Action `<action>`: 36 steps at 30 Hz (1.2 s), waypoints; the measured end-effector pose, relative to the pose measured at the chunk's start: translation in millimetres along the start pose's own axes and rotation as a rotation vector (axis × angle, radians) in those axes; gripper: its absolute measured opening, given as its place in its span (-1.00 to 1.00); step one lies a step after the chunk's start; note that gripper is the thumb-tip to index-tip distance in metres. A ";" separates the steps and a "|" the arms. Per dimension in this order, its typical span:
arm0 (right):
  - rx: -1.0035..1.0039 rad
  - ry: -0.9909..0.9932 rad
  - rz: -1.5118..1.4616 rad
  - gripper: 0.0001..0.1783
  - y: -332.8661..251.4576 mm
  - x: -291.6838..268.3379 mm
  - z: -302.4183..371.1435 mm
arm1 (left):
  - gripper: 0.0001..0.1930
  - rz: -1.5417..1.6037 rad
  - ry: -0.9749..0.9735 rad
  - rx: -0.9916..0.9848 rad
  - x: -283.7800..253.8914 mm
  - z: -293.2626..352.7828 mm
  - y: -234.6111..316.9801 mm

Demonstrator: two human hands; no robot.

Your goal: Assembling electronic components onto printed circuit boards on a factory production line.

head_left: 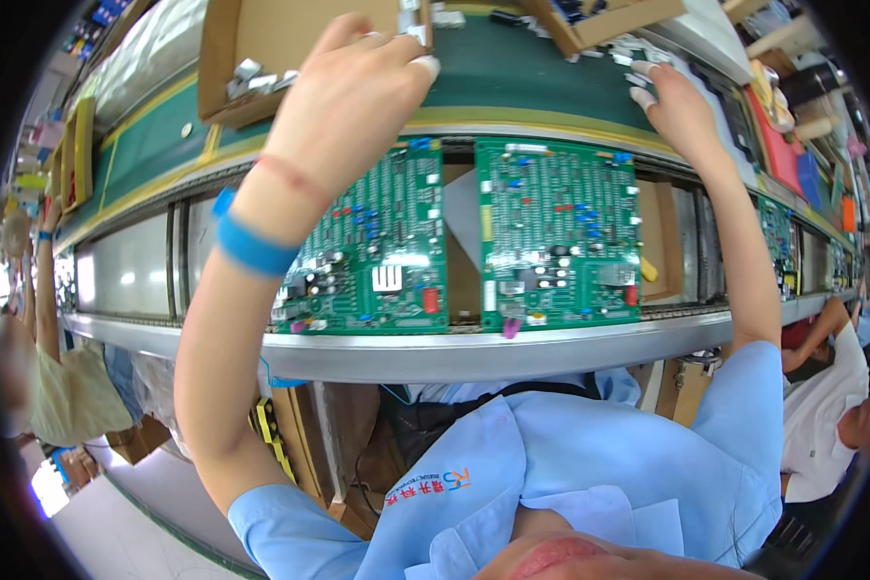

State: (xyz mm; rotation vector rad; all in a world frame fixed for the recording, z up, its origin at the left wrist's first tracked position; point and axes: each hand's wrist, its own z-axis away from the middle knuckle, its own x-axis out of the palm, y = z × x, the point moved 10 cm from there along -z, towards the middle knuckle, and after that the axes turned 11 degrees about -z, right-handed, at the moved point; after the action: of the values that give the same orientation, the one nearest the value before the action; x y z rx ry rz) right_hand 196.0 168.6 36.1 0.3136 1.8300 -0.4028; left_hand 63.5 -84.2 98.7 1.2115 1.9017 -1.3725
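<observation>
My left hand (362, 92) is raised over the right side of a cardboard box (224, 58), its fingers bent, smeared and partly hidden. A white cover shows on one fingertip, and a blue band (251, 246) circles the wrist. Beside those fingers lie small white parts (447, 18). Farther right, my right hand (681, 108) reaches to a scatter of small white pieces (628, 53) on the green work surface, its covered thumb and finger apart. Two green circuit boards, one on the left (396, 237) and one on the right (559, 232), sit side by side on the rails nearer me.
A second cardboard box (599, 29) with dark parts stands at the far right. A metal rail (503, 358) runs along the near side of the line. Red and blue bins (778, 145) are on the right. Other people work at both ends.
</observation>
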 end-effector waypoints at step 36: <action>-0.093 -0.293 -0.248 -0.75 -48.0 22.8 -149.2 | -0.76 -0.101 -0.455 -0.081 165.4 -114.4 -6.3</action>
State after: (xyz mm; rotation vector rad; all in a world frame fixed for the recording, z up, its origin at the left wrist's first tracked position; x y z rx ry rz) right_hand 40.7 189.0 59.0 -0.0379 1.5967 -0.5053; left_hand -10.0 82.1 12.6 0.6951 1.6893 -1.4584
